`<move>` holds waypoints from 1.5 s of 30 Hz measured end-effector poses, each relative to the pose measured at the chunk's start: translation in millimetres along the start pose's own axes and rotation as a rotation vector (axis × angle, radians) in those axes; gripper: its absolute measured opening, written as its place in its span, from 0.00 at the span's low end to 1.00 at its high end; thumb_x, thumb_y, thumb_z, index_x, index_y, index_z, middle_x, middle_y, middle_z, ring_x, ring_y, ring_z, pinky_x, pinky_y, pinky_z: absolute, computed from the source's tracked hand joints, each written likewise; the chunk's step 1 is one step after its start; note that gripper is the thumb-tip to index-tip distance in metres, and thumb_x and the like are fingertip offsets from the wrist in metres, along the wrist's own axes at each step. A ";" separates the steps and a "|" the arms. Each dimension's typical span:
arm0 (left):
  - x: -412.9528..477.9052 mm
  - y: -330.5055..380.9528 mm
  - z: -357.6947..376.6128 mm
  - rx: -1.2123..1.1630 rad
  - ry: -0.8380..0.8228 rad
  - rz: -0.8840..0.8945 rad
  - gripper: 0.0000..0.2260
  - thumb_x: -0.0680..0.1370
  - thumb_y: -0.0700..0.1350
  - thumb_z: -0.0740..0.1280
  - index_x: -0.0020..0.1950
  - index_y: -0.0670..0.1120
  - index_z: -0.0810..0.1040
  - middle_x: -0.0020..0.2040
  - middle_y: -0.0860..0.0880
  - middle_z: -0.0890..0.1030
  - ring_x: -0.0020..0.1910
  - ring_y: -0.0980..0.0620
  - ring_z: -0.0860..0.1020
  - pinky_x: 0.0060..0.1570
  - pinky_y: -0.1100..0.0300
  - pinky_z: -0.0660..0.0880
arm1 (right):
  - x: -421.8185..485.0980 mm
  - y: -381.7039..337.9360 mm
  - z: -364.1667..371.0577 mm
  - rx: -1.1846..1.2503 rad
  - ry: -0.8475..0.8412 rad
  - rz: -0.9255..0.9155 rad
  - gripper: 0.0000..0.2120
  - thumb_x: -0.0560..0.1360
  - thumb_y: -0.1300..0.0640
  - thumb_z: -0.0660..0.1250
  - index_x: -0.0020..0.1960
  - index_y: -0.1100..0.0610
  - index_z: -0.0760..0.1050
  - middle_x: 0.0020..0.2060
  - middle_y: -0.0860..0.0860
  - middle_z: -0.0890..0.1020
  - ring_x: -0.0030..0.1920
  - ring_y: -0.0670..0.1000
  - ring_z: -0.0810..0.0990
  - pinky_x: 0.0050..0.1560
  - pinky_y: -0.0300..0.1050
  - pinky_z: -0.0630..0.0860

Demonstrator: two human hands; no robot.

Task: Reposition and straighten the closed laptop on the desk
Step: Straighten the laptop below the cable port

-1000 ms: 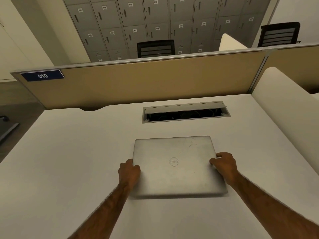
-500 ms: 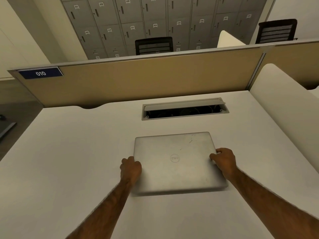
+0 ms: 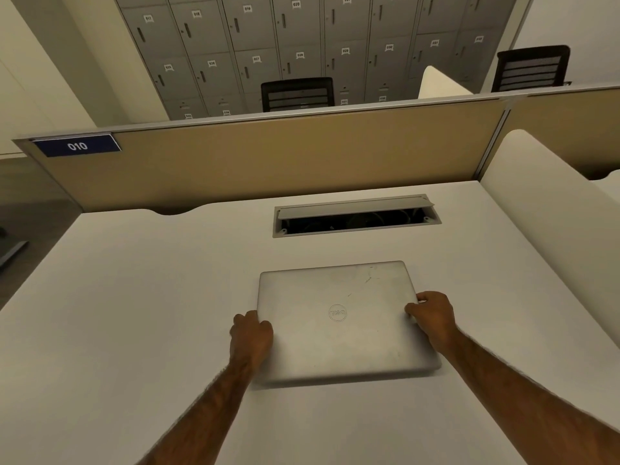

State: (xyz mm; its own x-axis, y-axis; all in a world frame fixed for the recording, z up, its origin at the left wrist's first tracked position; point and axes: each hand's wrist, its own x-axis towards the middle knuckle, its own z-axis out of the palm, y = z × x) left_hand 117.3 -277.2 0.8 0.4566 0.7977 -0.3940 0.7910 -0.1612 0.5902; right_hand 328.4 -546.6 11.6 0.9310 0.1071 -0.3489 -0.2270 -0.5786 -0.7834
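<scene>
Far left, a blue tag [image 3: 77, 146] reading 010 sat on the partition [image 3: 285, 156]. Left hand [image 3: 251, 335] gripped the laptop [image 3: 342, 320] at its left edge, fingers curled round the side. Laptop lay closed and flat on the desk [image 3: 134, 297], centre, between both hands, logo up, slightly skewed. Cable hatch [image 3: 355, 216] lay just beyond its far edge, apart from it. Right hand [image 3: 432, 315] clasped the laptop's right edge, thumb on the lid.
</scene>
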 end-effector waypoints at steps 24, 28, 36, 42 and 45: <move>-21.0 11.1 8.6 0.181 0.091 0.061 0.15 0.78 0.44 0.60 0.62 0.38 0.71 0.62 0.42 0.71 0.63 0.41 0.71 0.55 0.51 0.71 | -2.3 10.2 7.4 -0.142 0.011 -0.087 0.15 0.74 0.61 0.68 0.58 0.65 0.81 0.54 0.62 0.84 0.53 0.63 0.83 0.58 0.60 0.80; -25.8 3.6 21.6 0.235 0.165 0.237 0.28 0.80 0.47 0.59 0.78 0.37 0.59 0.76 0.40 0.64 0.74 0.42 0.64 0.75 0.51 0.61 | -18.8 14.0 16.3 -0.360 0.057 -0.174 0.24 0.78 0.55 0.65 0.72 0.62 0.70 0.64 0.63 0.74 0.66 0.65 0.73 0.66 0.59 0.72; -34.8 6.4 59.4 0.500 0.070 0.623 0.33 0.82 0.57 0.48 0.81 0.45 0.38 0.82 0.47 0.37 0.81 0.49 0.37 0.79 0.55 0.37 | -51.0 14.6 62.0 -0.838 -0.074 -0.597 0.36 0.83 0.41 0.47 0.83 0.56 0.39 0.83 0.56 0.42 0.83 0.57 0.40 0.82 0.56 0.41; -34.4 -2.5 71.2 0.527 0.076 0.679 0.33 0.80 0.63 0.41 0.79 0.49 0.33 0.81 0.51 0.34 0.81 0.52 0.35 0.80 0.55 0.38 | -61.4 17.5 94.3 -0.903 -0.143 -0.704 0.36 0.82 0.38 0.43 0.82 0.54 0.36 0.83 0.52 0.38 0.83 0.53 0.36 0.74 0.50 0.24; -30.9 -2.7 69.0 0.537 0.074 0.679 0.34 0.79 0.64 0.40 0.79 0.49 0.33 0.81 0.51 0.34 0.81 0.53 0.35 0.80 0.55 0.38 | -59.3 20.3 97.4 -0.908 -0.140 -0.681 0.36 0.82 0.37 0.41 0.82 0.55 0.36 0.83 0.51 0.38 0.82 0.52 0.35 0.71 0.49 0.21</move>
State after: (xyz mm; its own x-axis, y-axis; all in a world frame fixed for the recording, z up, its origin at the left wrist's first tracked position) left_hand 129.1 -341.6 -37.3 0.8865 0.4624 -0.0192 0.4509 -0.8535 0.2613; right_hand 240.8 -485.9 -33.8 0.7288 0.6784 -0.0930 0.6557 -0.7306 -0.1907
